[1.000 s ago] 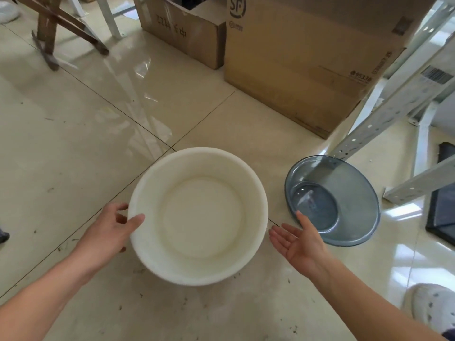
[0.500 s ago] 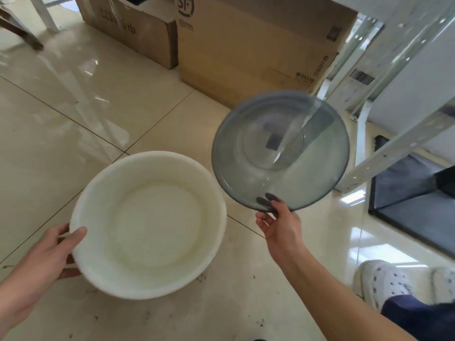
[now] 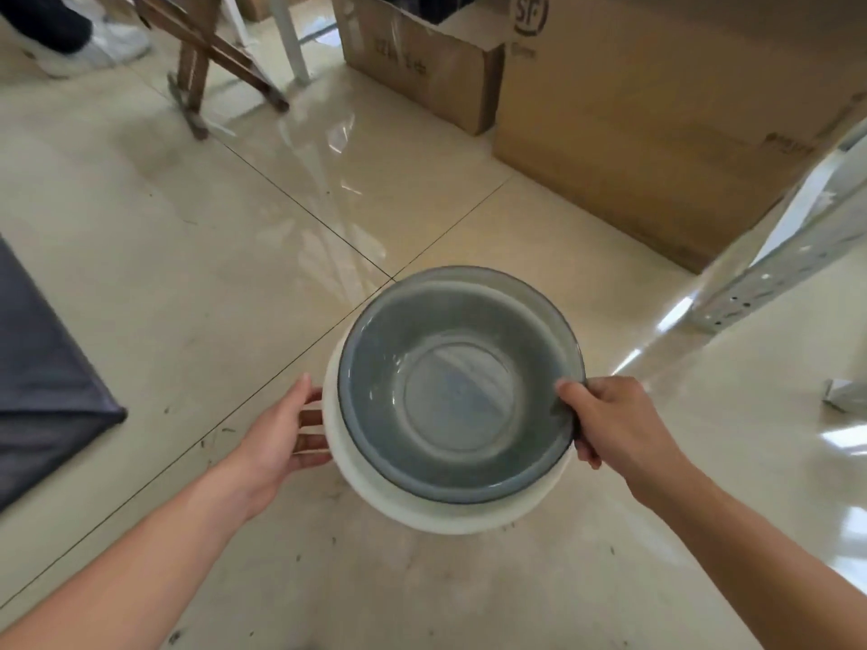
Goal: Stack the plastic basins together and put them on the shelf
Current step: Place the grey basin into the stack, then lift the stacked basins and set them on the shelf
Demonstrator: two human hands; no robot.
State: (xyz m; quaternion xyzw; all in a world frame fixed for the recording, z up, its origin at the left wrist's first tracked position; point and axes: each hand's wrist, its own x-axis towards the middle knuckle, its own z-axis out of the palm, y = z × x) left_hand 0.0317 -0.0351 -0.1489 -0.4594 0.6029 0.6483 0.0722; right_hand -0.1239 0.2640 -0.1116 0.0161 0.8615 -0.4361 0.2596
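A see-through grey basin sits nested inside a larger white basin, whose rim shows along the near and left side. My left hand grips the white basin's left rim, fingers curled under it. My right hand pinches the grey basin's right rim, thumb on the inside. The stack is low over the tiled floor; whether it touches the floor I cannot tell. A white metal shelf upright slants in at the right.
Two cardboard boxes stand at the back and right. A wooden frame and a white leg stand at the back left, with another person's shoe beside them. A dark mat lies at the left edge.
My right hand lifted the grey basin off the floor, swung it left and set it into the white basin. My left hand kept hold of the white rim. The camera view shifted.
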